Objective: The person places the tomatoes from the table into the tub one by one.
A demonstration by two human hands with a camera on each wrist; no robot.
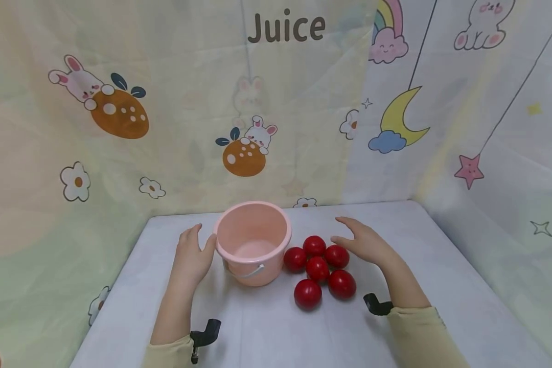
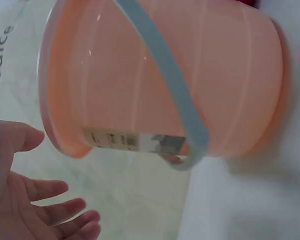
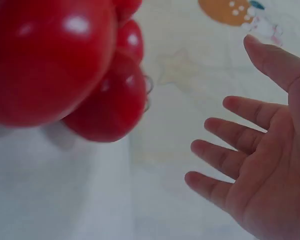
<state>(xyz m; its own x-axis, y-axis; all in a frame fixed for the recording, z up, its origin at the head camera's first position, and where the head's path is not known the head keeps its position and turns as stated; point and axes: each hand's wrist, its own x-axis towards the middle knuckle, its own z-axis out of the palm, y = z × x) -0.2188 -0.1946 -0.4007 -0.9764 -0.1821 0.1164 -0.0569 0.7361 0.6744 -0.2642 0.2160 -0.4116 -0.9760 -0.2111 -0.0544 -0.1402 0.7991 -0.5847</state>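
A pink bucket (image 1: 253,266) stands upright on the white table, its pale handle (image 2: 165,65) hanging down against the side. My left hand (image 1: 191,258) is at the bucket's left, fingers spread and holding nothing, thumb close by the rim. In the left wrist view a label (image 2: 135,141) shows on the bucket's wall. To the right of the bucket several round, glossy red balls (image 1: 307,294) lie in a cluster. Over the right side of that cluster hovers my right hand (image 1: 368,244), its fingers spread apart with nothing in them. The nearest red ball (image 3: 107,102) is left of the palm in the right wrist view.
The white table (image 1: 267,337) reaches back to a printed cloth (image 1: 188,128) hung behind it and along both sides. Black wrist mounts (image 1: 205,335) sit at the sleeve cuffs of both arms.
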